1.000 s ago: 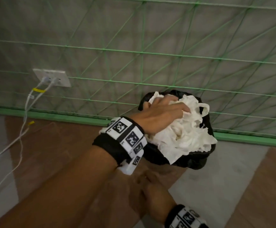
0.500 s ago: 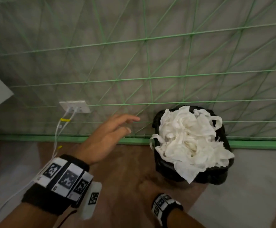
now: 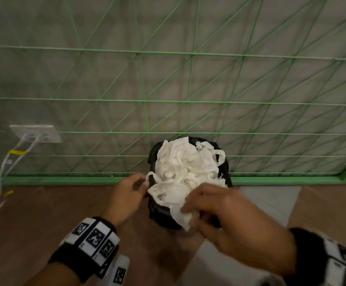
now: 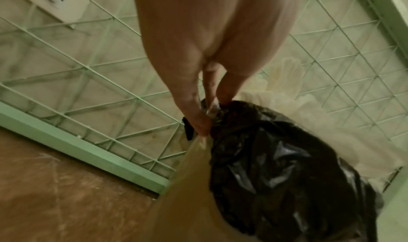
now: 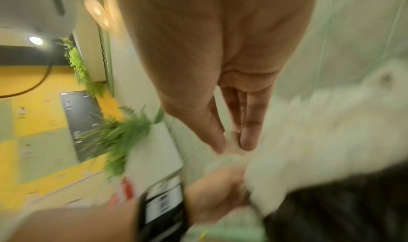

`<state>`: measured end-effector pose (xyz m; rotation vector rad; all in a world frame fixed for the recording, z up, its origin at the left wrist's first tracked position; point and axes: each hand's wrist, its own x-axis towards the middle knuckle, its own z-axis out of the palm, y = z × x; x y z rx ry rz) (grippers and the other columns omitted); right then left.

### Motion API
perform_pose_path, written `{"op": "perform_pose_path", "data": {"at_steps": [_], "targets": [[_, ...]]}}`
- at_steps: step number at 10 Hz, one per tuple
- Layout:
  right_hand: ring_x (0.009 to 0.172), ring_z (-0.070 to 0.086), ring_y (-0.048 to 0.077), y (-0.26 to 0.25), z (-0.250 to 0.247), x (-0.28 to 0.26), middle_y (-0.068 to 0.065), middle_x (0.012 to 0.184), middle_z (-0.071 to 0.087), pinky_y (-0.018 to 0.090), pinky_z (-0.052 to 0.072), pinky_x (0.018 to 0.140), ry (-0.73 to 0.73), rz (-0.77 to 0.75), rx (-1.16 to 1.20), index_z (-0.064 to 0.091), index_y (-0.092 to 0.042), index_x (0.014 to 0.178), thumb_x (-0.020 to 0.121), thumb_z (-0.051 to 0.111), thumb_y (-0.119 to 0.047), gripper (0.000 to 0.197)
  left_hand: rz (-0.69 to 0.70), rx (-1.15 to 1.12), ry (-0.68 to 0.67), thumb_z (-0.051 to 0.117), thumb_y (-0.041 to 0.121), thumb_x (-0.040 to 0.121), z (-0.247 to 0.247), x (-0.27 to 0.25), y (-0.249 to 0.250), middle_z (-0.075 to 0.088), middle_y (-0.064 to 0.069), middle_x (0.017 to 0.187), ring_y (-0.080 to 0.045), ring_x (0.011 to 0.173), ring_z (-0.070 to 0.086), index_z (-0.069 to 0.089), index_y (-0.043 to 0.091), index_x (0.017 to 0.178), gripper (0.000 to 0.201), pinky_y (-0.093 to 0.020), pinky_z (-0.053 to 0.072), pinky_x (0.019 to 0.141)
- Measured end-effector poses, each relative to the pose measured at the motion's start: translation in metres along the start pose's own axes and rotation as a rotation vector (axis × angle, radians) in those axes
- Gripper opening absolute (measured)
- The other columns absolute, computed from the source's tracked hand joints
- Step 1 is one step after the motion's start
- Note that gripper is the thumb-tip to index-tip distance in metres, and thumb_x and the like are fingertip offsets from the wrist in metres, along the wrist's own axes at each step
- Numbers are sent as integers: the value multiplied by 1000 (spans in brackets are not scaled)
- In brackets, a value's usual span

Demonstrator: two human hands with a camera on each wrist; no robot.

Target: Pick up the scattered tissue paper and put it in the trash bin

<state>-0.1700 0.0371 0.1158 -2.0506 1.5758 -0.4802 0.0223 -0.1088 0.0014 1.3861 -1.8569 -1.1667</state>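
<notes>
The trash bin [image 3: 161,215], lined with a black bag, stands on the floor [image 3: 44,213] against the wall with the green grid [image 3: 188,79]; white tissue paper [image 3: 184,168] is heaped in it above the rim and spills over the near edge.

The left hand [image 3: 126,197] is at the bin's left side; seen from the left wrist, its fingers [image 4: 198,116] pinch the bag's edge at the rim together with a strip of tissue, so this grip is closed on the liner; the bulk of the tissue lies just to the right of it and a little beyond.

The right hand [image 3: 229,215] is at the near edge of the bin, over the overhanging tissue; its fingertips [image 3: 188,207] pinch a crumpled fold of the paper, which the right wrist view [image 5: 232,141] also shows caught between thumb and fingers, though that picture is blurred; the rest of the heap lies directly ahead of this grip, toward the wall; the tissue held is joined to the pile, hanging over the bin's front lip.

Both wrists carry black bands with white marker tags [image 3: 93,238]; well to the left of the left hand, a wall socket [image 3: 36,134] has white cables [image 3: 0,182] running down to the floor.
</notes>
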Motion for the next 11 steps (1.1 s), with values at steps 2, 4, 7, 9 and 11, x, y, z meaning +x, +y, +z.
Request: {"op": "perform_pose_path", "data": {"at_steps": [2,4,7,9,11], "targets": [[101,59,27,78,5,38,9,113,57,39,49,91,-91,137,-415,67,-8,103,92,46,-24,28,225,125,114,69,22,86,-9,-16,46,66,12,95,0,85,65,73,27,94,9,-7,48,73],[80,53,26,70,3,49,12,90,63,25,29,68,-347,46,-377,62,-1,88,100,41,-18,29,317,705,-415,78,55,65,14,-19,71,64,9,106,-7,98,61,68,23,106,53,-26,51,83],[114,57,32,111,-39,61,14,122,62,44,45,98,-4,207,-334,59,-9,120,88,47,-23,37,301,959,-329,61,17,78,41,21,63,60,-12,98,-36,102,56,71,9,80,13,-37,47,81],[121,50,34,107,-9,58,15,131,56,45,26,108,-297,130,-446,55,-2,126,98,31,-25,43,251,784,-310,61,12,69,41,13,70,61,-5,82,-28,88,66,61,16,73,6,-33,52,69],[102,57,25,107,-91,13,8,113,62,40,46,89,115,67,-226,57,-15,117,81,36,-20,42,348,653,-260,79,34,68,-32,-13,98,51,26,105,11,84,56,59,45,105,43,-6,42,71]]}}
